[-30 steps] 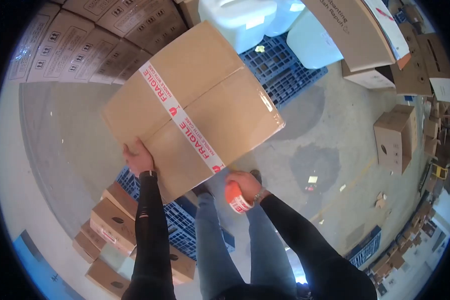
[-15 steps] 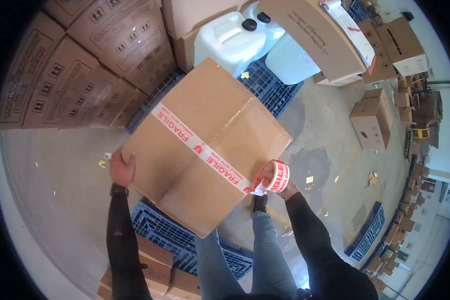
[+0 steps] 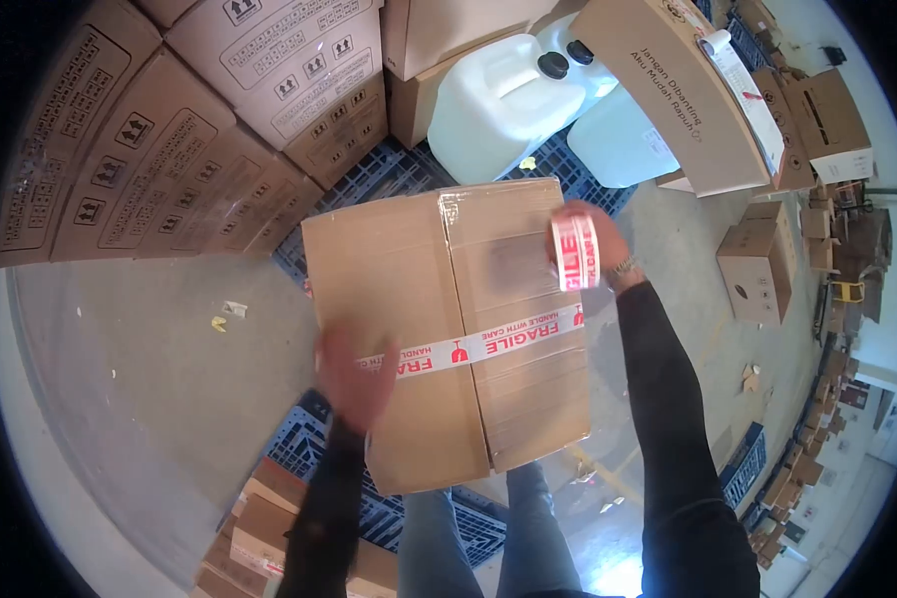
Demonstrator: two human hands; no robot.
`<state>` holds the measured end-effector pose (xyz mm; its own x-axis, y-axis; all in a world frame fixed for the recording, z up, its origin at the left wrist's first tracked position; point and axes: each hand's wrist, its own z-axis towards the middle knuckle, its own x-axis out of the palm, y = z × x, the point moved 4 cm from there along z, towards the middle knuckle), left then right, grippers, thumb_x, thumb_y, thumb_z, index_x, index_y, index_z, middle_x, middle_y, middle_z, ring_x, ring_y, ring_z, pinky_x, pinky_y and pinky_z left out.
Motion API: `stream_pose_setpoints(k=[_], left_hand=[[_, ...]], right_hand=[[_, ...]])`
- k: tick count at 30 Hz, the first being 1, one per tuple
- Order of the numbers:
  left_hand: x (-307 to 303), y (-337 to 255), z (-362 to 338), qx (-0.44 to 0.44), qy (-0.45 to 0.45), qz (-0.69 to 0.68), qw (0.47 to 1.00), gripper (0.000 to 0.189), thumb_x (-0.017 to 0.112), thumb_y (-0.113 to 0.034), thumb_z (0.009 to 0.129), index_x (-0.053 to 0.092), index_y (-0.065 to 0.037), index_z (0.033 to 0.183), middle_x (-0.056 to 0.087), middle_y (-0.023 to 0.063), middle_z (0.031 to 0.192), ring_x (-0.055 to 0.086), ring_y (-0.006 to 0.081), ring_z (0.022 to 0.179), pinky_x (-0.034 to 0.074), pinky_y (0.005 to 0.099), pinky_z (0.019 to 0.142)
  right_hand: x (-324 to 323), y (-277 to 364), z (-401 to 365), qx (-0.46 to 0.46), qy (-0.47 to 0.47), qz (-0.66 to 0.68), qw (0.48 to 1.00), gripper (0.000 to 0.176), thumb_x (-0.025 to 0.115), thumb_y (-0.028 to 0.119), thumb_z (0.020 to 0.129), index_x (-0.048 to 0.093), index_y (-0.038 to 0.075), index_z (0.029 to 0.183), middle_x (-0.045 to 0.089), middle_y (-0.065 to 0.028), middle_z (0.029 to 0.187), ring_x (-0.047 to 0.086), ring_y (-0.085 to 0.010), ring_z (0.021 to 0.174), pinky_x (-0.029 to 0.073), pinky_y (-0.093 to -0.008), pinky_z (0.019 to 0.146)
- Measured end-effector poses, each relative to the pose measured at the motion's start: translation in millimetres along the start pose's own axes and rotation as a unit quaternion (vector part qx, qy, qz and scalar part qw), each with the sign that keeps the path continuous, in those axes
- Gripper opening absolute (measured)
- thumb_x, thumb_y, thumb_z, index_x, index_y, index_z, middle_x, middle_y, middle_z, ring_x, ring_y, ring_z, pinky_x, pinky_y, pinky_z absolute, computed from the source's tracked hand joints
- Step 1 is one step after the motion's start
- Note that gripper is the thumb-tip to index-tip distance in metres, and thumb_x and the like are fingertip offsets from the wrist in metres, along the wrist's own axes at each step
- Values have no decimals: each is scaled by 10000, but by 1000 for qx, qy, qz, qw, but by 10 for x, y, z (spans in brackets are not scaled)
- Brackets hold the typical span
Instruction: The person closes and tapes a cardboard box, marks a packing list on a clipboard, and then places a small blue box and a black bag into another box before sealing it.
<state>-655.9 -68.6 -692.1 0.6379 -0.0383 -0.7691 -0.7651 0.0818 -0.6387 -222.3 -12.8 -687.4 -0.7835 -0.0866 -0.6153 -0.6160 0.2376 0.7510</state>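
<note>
A brown cardboard box [image 3: 389,269] is in front of me, with a white and red FRAGILE tape strip [image 3: 498,341] running across its lower half. My left hand [image 3: 357,379] is at the box's left side, over the strip's left end, blurred, its fingers apart. At the upper right edge of the box, my right hand [image 3: 606,239] holds a roll of FRAGILE tape [image 3: 576,253]. The centre seam of the box runs from top to bottom between the two hands.
Stacked cartons [image 3: 179,140] stand at the upper left. White jerrycans [image 3: 508,105] sit on a blue pallet [image 3: 394,171] beyond the box. A clipboard [image 3: 747,95] lies on a carton at the upper right. Another blue pallet [image 3: 299,444] is near my legs.
The box has turned, so its tape strip now slants the other way. My right hand has moved up with the roll, and my left hand has moved right over the box.
</note>
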Motion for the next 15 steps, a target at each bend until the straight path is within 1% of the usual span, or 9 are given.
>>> stream_pose_setpoints(k=[1,2,5,8,9,10,12,13,15], left_hand=[[254,-113,399,104,-94,45,989,804,843,-442,789,519,8,1373,564,244,1363,490,448,1306,390,575,1086],[368,-399,858,84,-52,48,994,928,799,-610,768,503,-24,1422,537,219,1435,415,426,1400,280,670,1137],[843,-722,1518,93,-41,146,984,920,725,-751,740,574,-78,1348,580,149,1361,435,374,1373,172,780,1106],[1090,-629,1729,89,48,144,984,853,703,-781,738,630,-105,1253,606,98,1276,469,343,1321,134,811,1089],[1103,-575,1733,100,36,136,985,823,705,-778,740,644,-112,1220,609,85,1250,478,333,1304,128,810,1091],[1118,-528,1730,110,25,125,986,793,707,-775,742,658,-119,1186,611,71,1224,486,322,1287,122,809,1094],[1146,-468,1756,104,10,116,988,735,726,-750,745,667,-133,1140,620,75,1193,512,330,1260,95,799,1107],[1157,-460,1761,102,1,100,990,721,733,-741,744,668,-134,1128,622,78,1187,519,333,1255,91,793,1112],[1175,-453,1792,96,-1,75,993,712,748,-725,740,661,-132,1124,626,85,1179,524,339,1257,83,786,1120]], right_hand=[[96,257,141,-20,37,176,984,243,749,276,882,738,63,999,728,-88,918,706,-231,861,562,-344,809],[191,550,325,-41,73,344,935,248,740,278,890,743,53,997,723,-92,919,699,-222,851,560,-342,802],[425,1219,966,-147,144,97,974,247,736,304,926,739,58,948,718,-59,776,691,-139,758,563,-303,733],[774,1287,1619,5,127,175,976,314,762,367,911,729,65,830,695,-35,642,681,-125,659,553,-289,650],[842,1291,1724,-28,61,215,974,370,781,394,890,703,64,744,721,-34,693,686,-127,667,550,-305,643],[910,1208,1873,-62,41,191,979,309,833,321,852,704,41,881,691,-42,747,640,-130,639,533,-289,617],[1066,1063,2092,-38,59,151,986,333,847,341,824,708,41,865,696,-41,769,645,-134,663,539,-302,628],[1091,1074,2075,-42,42,104,993,375,824,404,821,710,47,833,702,-72,738,670,-229,699,561,-354,752],[1246,921,2241,-84,21,65,994,325,845,344,807,722,46,851,721,-49,810,667,-143,735,546,-319,707]])
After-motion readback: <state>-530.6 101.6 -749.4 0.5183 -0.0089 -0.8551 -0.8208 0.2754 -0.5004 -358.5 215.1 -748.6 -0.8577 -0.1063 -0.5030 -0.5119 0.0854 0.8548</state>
